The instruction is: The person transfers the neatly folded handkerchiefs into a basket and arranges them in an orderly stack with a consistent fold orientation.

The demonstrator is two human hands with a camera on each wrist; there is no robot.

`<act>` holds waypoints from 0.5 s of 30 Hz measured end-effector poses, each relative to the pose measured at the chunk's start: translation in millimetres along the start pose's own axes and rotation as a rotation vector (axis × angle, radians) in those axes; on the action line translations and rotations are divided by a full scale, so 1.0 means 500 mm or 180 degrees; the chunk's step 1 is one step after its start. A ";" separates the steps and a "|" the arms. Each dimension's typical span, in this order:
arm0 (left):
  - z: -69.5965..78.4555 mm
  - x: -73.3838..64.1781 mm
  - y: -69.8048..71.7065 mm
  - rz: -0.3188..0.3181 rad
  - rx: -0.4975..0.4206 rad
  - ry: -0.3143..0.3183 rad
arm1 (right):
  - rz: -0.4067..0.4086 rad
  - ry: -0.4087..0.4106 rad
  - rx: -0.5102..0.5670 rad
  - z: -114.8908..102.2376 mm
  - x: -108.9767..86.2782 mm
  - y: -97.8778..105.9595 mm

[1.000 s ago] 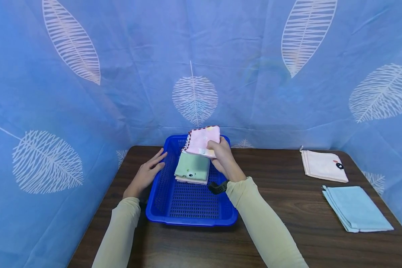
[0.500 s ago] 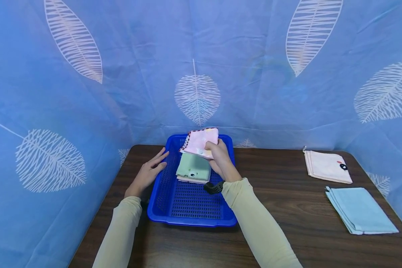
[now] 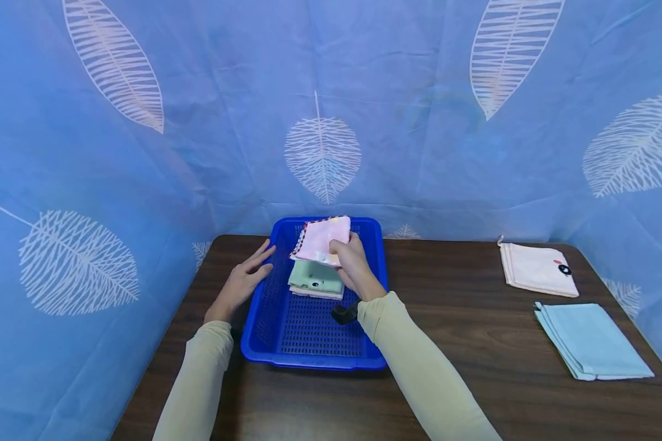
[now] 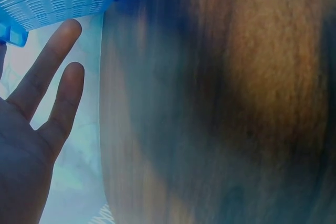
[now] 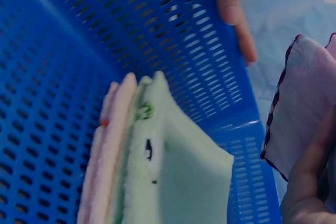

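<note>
The basket [image 3: 315,361] is smooth, slightly glossy plastic; the pink towel [image 3: 319,240] and green towel [image 3: 315,277] are matt cloth; the bench [image 3: 447,294] is wood-grained, faintly shiny.

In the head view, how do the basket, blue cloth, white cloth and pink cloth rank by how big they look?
1. Basket
2. Blue cloth
3. White cloth and pink cloth: unsure; they look close, and the right hand hides part of the pink one.
</note>
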State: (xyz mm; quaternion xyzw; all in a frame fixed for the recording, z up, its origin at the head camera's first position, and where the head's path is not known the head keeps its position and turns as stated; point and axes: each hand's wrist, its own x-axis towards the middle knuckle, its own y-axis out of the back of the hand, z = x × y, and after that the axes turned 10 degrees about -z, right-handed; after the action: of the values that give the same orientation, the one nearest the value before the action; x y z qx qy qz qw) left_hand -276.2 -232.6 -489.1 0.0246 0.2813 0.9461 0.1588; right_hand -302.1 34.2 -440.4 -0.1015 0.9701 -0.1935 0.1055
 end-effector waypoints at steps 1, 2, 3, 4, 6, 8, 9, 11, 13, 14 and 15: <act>0.000 0.000 0.000 0.0003 -0.0006 -0.0003 | -0.0031 0.0001 -0.0041 0.001 -0.001 -0.002; 0.000 0.001 0.001 -0.0004 -0.0006 -0.0018 | -0.0046 -0.0004 -0.0075 0.002 -0.001 -0.003; 0.000 0.001 0.001 -0.0008 -0.0015 -0.0021 | -0.0051 -0.0023 -0.0102 0.003 -0.002 -0.004; -0.001 0.001 0.000 -0.0013 -0.0026 -0.0026 | -0.0057 -0.0028 -0.0110 0.004 -0.002 -0.005; -0.003 0.002 0.000 -0.0008 -0.0049 -0.0020 | -0.0037 -0.0022 -0.0088 0.005 -0.002 -0.006; -0.005 0.002 0.000 0.0006 -0.0089 -0.0016 | 0.0007 0.0010 -0.0038 0.005 0.001 -0.006; -0.006 0.003 0.000 0.0008 -0.0104 -0.0018 | 0.0040 0.0029 -0.0019 0.005 0.003 -0.006; -0.008 0.003 -0.001 0.0004 -0.0114 -0.0032 | 0.0091 0.0061 0.0017 0.004 0.005 -0.005; -0.008 0.004 -0.001 0.0010 -0.0149 -0.0056 | 0.0112 0.0089 0.0009 0.003 0.007 -0.005; -0.008 0.005 -0.001 0.0010 -0.0157 -0.0075 | 0.0112 0.0101 0.0002 0.003 0.007 -0.005; -0.008 0.005 0.000 0.0002 -0.0158 -0.0093 | 0.0108 0.0107 -0.0010 0.003 0.007 -0.004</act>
State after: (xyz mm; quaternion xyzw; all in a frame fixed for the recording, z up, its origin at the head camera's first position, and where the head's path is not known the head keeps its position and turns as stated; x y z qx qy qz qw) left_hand -279.2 -233.7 -492.6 0.0345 0.2553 0.9524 0.1631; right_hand -304.8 30.9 -441.4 -0.0819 0.9736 -0.1919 0.0923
